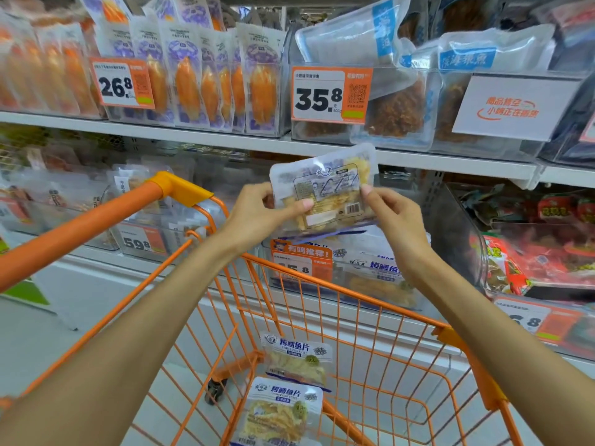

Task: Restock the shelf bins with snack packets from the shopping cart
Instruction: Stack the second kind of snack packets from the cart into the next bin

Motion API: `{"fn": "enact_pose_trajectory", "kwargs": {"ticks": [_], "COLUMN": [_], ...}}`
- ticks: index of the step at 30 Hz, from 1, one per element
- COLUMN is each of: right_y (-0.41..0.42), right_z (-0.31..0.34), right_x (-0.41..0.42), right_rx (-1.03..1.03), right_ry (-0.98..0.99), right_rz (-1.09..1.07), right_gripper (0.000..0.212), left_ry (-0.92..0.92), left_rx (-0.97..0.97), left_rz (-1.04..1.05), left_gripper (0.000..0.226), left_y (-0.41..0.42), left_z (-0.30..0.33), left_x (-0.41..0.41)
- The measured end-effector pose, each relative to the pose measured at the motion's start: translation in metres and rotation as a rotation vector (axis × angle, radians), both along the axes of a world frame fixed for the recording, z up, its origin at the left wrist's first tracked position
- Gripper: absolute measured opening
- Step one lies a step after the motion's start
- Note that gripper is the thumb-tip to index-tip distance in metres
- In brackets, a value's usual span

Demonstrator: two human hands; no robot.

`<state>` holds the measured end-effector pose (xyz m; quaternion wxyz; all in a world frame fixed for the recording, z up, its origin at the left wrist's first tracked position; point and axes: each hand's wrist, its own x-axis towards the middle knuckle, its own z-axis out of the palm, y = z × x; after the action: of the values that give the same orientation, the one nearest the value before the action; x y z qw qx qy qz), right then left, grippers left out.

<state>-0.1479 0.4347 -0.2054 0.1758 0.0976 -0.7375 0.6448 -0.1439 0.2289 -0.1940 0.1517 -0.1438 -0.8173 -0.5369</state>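
Both hands, left hand (257,214) and right hand (391,217), pinched the packet (325,188) by its side edges, back-face up, directly above the matching shelf bin (370,272).

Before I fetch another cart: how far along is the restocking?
The bin below already holds matching packets. In hand: both hands, left and right, grip one packet, back side showing. Left: at least two packets in the cart.

Price tags (331,95) — 35.8, 26.8, 59.8
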Motion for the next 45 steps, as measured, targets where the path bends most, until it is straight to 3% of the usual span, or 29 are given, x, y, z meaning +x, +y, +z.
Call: {"fn": "enact_pose_trajectory", "kwargs": {"ticks": [6,10,11,14,16,20,23,26,28,30,32,35,37,41,43,45], "right_y": [-0.008,0.005,0.006,-0.016,-0.035,-0.038,-0.029,-0.013,-0.001,0.002,0.001,-0.006,-0.013,-0.018,-0.012,-0.008], "right_z": [0.009,0.012,0.013,0.004,-0.008,-0.003,0.012,0.016,0.021,0.022,0.017,0.009,0.004,-0.008,-0.017,-0.027], "right_x": [0.023,0.034,0.038,0.053,0.061,0.064,0.061,0.036,0.019,0.007,-0.002,-0.013,-0.017,-0.019,-0.017,-0.016], "right_rx": [0.161,0.218,0.272,0.728,1.001,0.916,0.731,0.595,0.467,0.321,0.328,0.390,0.452,0.629,0.713,0.660], "right_ry": [0.035,0.316,0.416,0.604,0.486,0.202,0.092,0.206,0.002,-0.231,-0.221,-0.046,0.030,0.128,0.132,0.116], "right_rz": [0.029,-0.446,-0.491,-0.331,-0.176,0.168,0.297,-0.029,-0.028,0.145,0.160,0.014,-0.035,-0.285,-0.383,-0.386], "right_gripper": [0.014,0.007,0.014,0.042,0.053,0.072,0.050,0.043,0.064,0.063,0.045,0.029,0.029,0.027,0.029,0.030], "left_ry": [-0.264,-0.330,-0.333,-0.392,-0.440,-0.434,-0.331,-0.264,-0.267,-0.305,-0.298,-0.057,0.045,0.058,0.097,0.149], "left_rx": [0.361,0.511,0.541,0.683,0.769,0.754,0.618,0.564,0.550,0.471,0.291,0.004,-0.007,-0.062,-0.206,-0.399], "left_rz": [-0.057,-0.004,-0.002,-0.053,-0.108,-0.136,-0.093,-0.142,-0.310,-0.437,-0.414,-0.092,0.054,0.116,0.146,0.251], "left_gripper": [0.016,0.026,0.028,0.035,0.044,0.056,0.032,0.035,0.033,0.032,0.031,0.036,0.041,0.041,0.038,0.039], "left_y": [0.015,0.010,0.008,0.017,0.030,0.038,0.028,0.017,0.010,0.001,-0.005,-0.004,-0.004,-0.010,-0.011,-0.011], "left_z": [-0.020,-0.029,-0.030,-0.027,-0.019,-0.012,-0.019,-0.014,0.000,0.011,0.014,0.004,-0.003,-0.017,-0.017,-0.016], "left_x": [0.010,0.018,0.019,0.027,0.033,0.037,0.035,0.028,0.023,0.013,0.001,-0.019,-0.027,-0.036,-0.031,-0.025]}}
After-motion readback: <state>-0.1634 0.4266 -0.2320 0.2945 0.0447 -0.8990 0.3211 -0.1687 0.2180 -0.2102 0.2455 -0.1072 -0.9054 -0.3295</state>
